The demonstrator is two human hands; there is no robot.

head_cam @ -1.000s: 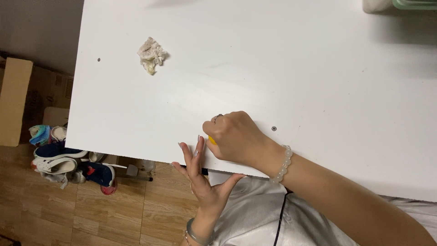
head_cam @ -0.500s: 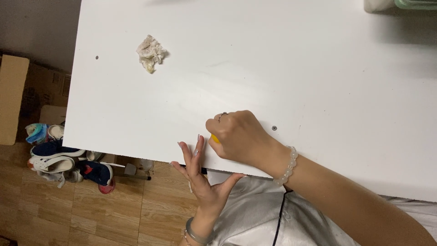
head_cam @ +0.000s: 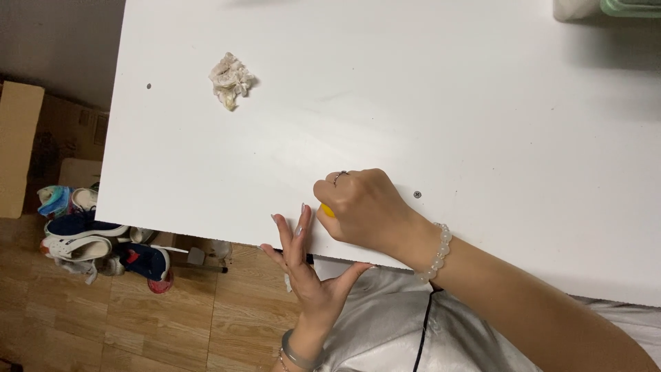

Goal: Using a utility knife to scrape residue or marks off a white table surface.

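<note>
Gripping a small yellow thing (head_cam: 328, 211) in my right hand (head_cam: 365, 210), I have the fist curled on the white table (head_cam: 482, 124) close to its near edge. Only a sliver of yellow shows at the 9 o'clock side of the fist, under the knuckles; what it is I cannot tell. The fingers are folded tight around it, a ring on one of them, a pale bead bracelet (head_cam: 436, 251) on the wrist.

My left hand (head_cam: 303, 265) is open and holds nothing, fingers spread and pointing toward 12 o'clock, thumb out toward 3 o'clock. It sits at the table's edge, at about 7 o'clock from the fist, its fingertips just beside the yellow thing. Whether they touch the table I cannot tell. A bangle (head_cam: 297, 355) circles that wrist.

A crumpled wad (head_cam: 231, 79) of paper or cloth lies on the table well apart from both hands, at about 11 o'clock from the fist.

At the far edge, toward 1 o'clock, a green container (head_cam: 630, 7) and a white one (head_cam: 575, 8) are cut off by the frame; their contents are out of view.

Below the table at 9 o'clock, shoes (head_cam: 82, 231) lie on the wood floor beside a cardboard box (head_cam: 17, 148).
</note>
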